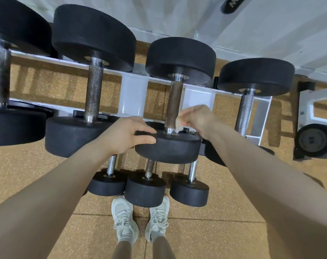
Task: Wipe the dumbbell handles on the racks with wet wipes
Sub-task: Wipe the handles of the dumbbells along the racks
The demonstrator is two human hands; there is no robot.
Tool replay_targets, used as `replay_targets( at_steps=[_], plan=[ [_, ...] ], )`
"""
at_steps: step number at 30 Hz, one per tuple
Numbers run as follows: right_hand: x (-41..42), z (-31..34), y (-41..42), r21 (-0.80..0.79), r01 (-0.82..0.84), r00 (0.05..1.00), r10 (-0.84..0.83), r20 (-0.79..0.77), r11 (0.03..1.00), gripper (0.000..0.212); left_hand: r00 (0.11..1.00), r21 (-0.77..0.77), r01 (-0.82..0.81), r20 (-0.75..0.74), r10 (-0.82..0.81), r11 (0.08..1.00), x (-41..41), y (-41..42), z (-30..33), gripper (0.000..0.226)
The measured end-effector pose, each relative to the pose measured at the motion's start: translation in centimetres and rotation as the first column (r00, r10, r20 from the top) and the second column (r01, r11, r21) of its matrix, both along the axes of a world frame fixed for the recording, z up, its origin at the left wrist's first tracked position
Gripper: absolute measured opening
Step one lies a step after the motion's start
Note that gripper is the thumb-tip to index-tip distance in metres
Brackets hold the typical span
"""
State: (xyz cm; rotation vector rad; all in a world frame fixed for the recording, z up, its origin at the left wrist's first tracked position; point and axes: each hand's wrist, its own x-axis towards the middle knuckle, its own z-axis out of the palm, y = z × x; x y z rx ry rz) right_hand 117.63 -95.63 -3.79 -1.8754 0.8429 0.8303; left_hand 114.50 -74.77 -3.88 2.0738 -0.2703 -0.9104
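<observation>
A black dumbbell lies across the white rack (200, 94) in front of me, its knurled handle (174, 101) brownish and damp-looking. My right hand (198, 118), blurred, pinches a crumpled wet wipe (178, 122) against the lower right side of that handle, just above the near weight head (168, 146). My left hand (125, 133) rests on the left edge of that near head, fingers laid over its top and thumb on its side. Other dumbbells sit on the rack to the left (93, 94) and right (245, 111), their steel handles bare.
A lower rack tier holds three smaller dumbbells (144, 189) just above my white sneakers (124, 219). The floor is tan speckled rubber tile. A white machine frame with a black wheel (316, 141) stands at the right. A white wall runs behind the rack.
</observation>
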Motion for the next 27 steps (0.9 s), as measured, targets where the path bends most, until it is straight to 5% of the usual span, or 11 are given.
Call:
replay_targets(
  at_steps=[3,6,9,11,14,16,18,20,23,27],
  plan=[
    [-1.2,0.5,0.0,0.03,-0.1,0.985,0.103,-0.135,0.995,0.023,1.0,0.005,-0.004,-0.023,0.004,1.0,0.0,0.0,0.2,0.03],
    [0.8,0.3,-0.1,0.069,0.164,0.986,-0.164,0.006,0.984,0.018,0.999,-0.006,-0.011,-0.038,0.01,1.0,0.1,-0.1,0.2,0.029],
    [3.3,0.1,0.3,0.391,0.622,0.734,-0.679,0.011,0.678,0.015,1.0,-0.013,-0.009,-0.021,0.008,1.0,0.0,0.0,-0.2,0.03],
    [3.7,-0.2,0.9,0.486,0.668,0.649,-0.761,-0.011,0.563,0.017,1.0,-0.009,0.003,-0.005,-0.003,1.0,0.0,0.1,-0.5,0.031],
    [2.8,0.3,1.1,0.406,0.526,0.801,-0.596,0.058,0.747,0.031,1.0,-0.005,0.011,-0.01,-0.011,1.0,0.0,0.1,-0.4,0.032],
    [1.7,0.6,0.6,0.153,0.27,0.958,-0.281,0.062,0.951,0.031,1.0,-0.004,0.021,-0.011,-0.021,1.0,0.1,0.0,-0.2,0.032],
    [0.6,1.1,0.5,-0.002,-0.059,0.997,0.059,-0.046,0.998,0.028,1.0,0.0,0.025,-0.012,-0.025,1.0,0.1,0.0,-0.1,0.032],
    [-0.5,1.2,0.6,0.0,-0.168,0.976,0.166,-0.14,0.986,0.031,1.0,0.007,0.023,-0.019,-0.022,1.0,0.1,-0.1,0.1,0.033],
    [-0.8,1.4,0.7,0.032,-0.073,0.99,0.077,-0.122,0.997,0.033,0.999,0.009,0.02,-0.031,-0.019,1.0,0.1,-0.1,0.3,0.033],
    [1.8,1.1,0.2,0.14,0.431,0.893,-0.444,0.078,0.891,0.015,1.0,0.006,0.025,-0.018,-0.025,1.0,0.0,-0.1,0.3,0.033]
  ],
)
